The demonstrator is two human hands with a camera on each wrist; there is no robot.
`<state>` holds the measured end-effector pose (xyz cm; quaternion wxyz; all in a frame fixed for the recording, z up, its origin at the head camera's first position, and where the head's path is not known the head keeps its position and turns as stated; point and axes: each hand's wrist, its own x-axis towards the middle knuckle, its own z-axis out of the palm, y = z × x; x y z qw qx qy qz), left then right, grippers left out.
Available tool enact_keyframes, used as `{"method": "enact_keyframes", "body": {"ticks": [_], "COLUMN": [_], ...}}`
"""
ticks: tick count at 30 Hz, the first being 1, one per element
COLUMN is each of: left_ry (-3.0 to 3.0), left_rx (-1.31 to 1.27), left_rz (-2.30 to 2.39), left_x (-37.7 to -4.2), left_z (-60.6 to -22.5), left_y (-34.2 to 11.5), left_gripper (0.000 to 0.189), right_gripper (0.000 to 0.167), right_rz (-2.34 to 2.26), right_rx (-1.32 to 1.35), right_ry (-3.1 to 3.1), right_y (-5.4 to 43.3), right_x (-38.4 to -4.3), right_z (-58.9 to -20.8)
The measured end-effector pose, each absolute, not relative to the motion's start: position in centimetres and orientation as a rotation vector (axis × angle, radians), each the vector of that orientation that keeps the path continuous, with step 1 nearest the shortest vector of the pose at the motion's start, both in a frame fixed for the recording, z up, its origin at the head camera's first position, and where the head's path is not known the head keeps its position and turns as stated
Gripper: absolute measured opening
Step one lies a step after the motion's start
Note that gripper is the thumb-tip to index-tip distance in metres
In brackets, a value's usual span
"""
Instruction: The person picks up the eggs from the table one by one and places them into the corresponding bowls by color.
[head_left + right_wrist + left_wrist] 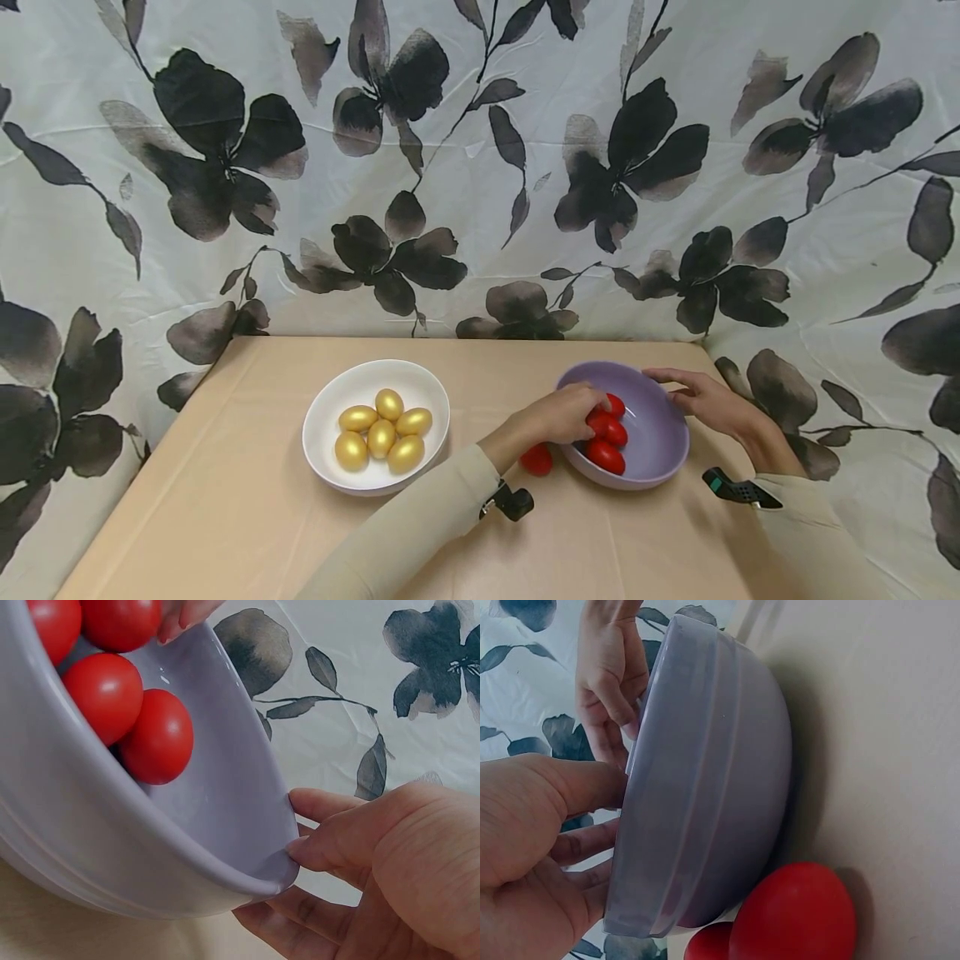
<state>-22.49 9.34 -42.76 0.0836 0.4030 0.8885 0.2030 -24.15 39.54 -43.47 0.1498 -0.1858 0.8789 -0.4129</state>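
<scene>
A purple bowl [656, 446] at the right of the table holds several red eggs [604, 456]. My left hand [566, 414] reaches over its left rim, and in the head view thumb and fingers close around a red egg inside. In the left wrist view the bowl wall hides those fingertips; in the right wrist view they show beside a red egg [120, 622]. My right hand [716, 408] pinches the right rim, thumb at the edge and fingers beyond it. Outside the bowl, below my left hand, red eggs [795, 915] lie on the table.
A white bowl [318, 454] with several golden eggs [381, 437] stands at the left of the table [247, 500]. Behind and beside the table hangs a floral cloth [510, 192]. My left forearm crosses the table's front between the bowls.
</scene>
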Motion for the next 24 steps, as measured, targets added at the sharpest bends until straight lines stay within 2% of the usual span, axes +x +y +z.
{"method": "enact_keyframes", "body": {"ticks": [24], "left_ry": [2.604], "left_rx": [1.105], "left_rz": [1.164], "left_x": [-24.2], "left_z": [-41.6], "left_y": [3.2], "left_gripper": [0.036], "right_gripper": [0.057], "right_rz": [-1.162], "right_rx": [-0.541], "right_ry": [2.543], "right_y": [39.6], "right_x": [-24.5], "right_z": [-43.3]}}
